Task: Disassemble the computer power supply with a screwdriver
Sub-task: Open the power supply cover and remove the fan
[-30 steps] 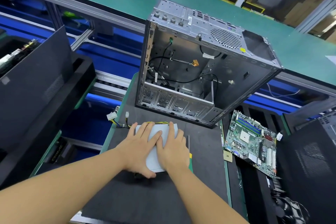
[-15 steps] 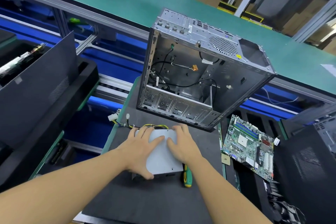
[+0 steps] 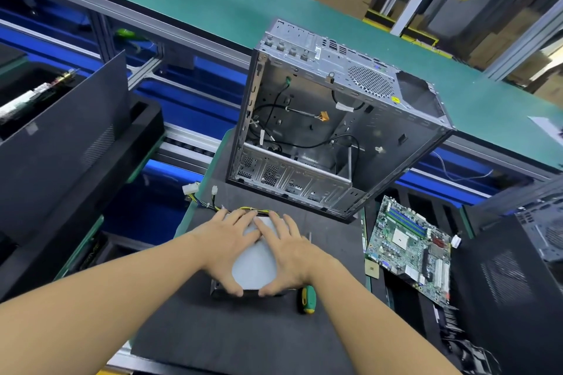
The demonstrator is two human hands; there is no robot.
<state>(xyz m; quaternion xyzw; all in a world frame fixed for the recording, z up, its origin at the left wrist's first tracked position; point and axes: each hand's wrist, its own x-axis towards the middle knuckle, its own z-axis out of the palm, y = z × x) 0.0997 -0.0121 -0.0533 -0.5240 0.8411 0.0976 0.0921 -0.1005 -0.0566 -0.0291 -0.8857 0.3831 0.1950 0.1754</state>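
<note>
Power supply sat flat on the black mat, just in front of the gutted case, wires trailing off its far-left corner. Left hand and right hand lay spread on its lid, fingers straight, thumbs against the near edge, probably to steady it. Screwdriver lay unheld by the right wrist, within reach.

The left forearm and the right forearm beside it are bare along their visible length. The left hand and right hand are bare too.
</note>
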